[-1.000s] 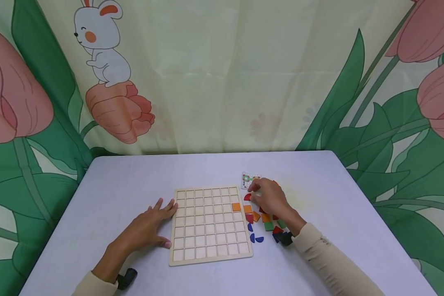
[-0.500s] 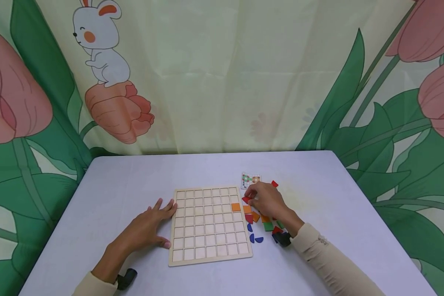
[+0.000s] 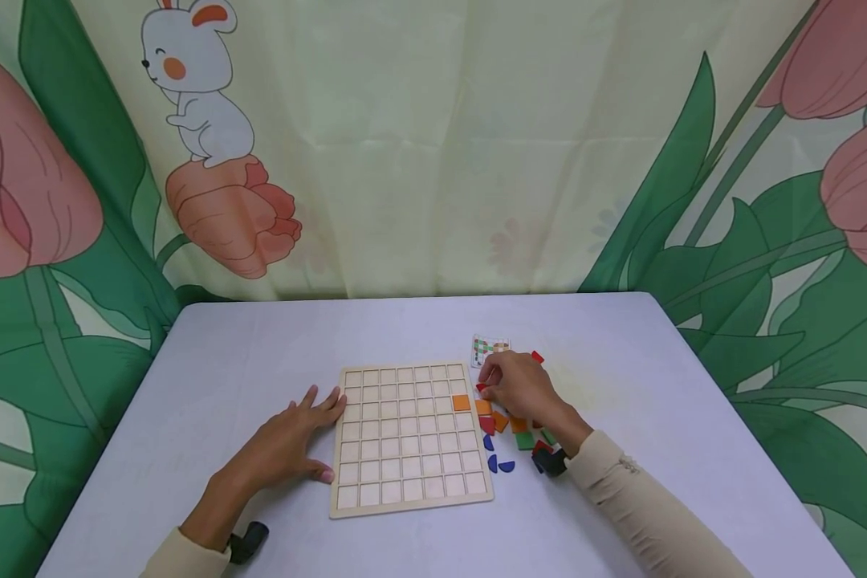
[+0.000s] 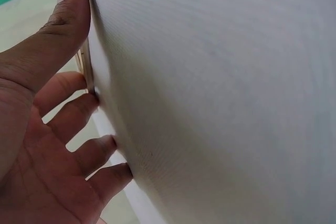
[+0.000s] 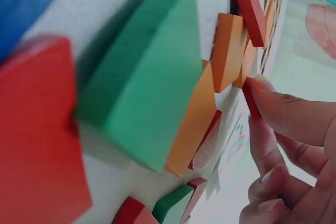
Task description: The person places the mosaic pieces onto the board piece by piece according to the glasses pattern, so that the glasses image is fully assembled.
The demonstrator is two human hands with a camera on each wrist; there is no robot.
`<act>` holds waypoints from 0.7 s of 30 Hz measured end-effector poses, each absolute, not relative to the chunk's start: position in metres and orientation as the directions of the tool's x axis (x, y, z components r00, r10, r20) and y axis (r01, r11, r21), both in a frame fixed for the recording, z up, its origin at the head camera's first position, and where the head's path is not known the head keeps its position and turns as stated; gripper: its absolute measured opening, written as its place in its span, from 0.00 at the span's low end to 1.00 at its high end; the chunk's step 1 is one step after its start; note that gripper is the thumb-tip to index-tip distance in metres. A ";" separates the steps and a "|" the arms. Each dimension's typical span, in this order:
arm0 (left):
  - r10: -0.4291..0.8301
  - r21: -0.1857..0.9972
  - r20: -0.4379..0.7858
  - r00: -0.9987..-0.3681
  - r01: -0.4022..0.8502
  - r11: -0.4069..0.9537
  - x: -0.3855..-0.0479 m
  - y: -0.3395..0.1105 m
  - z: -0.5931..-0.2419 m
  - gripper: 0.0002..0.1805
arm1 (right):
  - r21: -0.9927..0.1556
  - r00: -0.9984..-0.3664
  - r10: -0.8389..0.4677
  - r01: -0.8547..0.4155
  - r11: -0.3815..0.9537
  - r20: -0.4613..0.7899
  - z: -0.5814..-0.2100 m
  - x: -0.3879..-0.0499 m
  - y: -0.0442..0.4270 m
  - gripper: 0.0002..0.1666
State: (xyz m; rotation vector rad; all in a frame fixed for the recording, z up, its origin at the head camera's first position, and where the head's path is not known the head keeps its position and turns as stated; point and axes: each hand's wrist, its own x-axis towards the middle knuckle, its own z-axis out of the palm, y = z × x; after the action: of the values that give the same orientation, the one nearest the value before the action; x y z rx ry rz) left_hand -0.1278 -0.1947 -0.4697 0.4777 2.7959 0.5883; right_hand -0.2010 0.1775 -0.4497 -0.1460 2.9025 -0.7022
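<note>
A pale wooden grid board [image 3: 412,470] lies flat on the table, with one orange square tile [image 3: 461,403] in a cell near its right edge. My left hand [image 3: 289,441] is spread at the board's left side, thumb and fingertips touching its edge. From close up, the left wrist view shows the thumb [image 4: 63,30] against that edge. Just right of the board, my right hand [image 3: 523,388] pinches a small red piece [image 5: 251,98] between thumb and index finger. Most of that piece is covered by the fingers, so its full shape is hidden in the head view.
Loose orange, red, green and blue pieces lie right of the board, among them a green block [image 5: 152,72] and a blue half-round piece [image 3: 506,466]. A printed pattern card [image 3: 486,348] lies behind the right hand. A patterned curtain [image 3: 433,160] hangs behind the table.
My right hand has come down slightly toward the red piece near the board and now pinches it. Another red piece behind the hand has come into view. The left hand stays still.
</note>
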 end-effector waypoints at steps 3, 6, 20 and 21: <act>0.365 0.426 -0.166 -0.916 0.267 0.864 -0.128 -0.195 -0.469 0.66 | -0.481 -0.986 -0.136 -0.072 0.874 -0.099 -0.448 -0.201 0.177 0.09; 0.368 0.426 -0.163 -0.916 0.271 0.863 -0.128 -0.195 -0.469 0.66 | -0.507 -0.987 -0.149 -0.098 0.856 -0.061 -0.448 -0.201 0.174 0.09; 0.357 0.424 -0.176 -0.917 0.257 0.868 -0.128 -0.195 -0.470 0.66 | -0.514 -0.981 -0.194 -0.152 0.844 -0.029 -0.446 -0.203 0.150 0.11; 0.357 0.426 -0.176 -0.917 0.256 0.868 -0.128 -0.195 -0.469 0.66 | -0.506 -0.980 -0.197 -0.153 0.849 -0.033 -0.446 -0.204 0.148 0.11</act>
State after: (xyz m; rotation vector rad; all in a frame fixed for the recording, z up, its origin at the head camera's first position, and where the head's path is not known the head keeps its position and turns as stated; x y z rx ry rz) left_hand -0.1276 -0.1948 -0.4693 0.4658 2.7915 0.5868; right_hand -0.2036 0.1483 -0.4459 -0.2789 2.9404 -0.7938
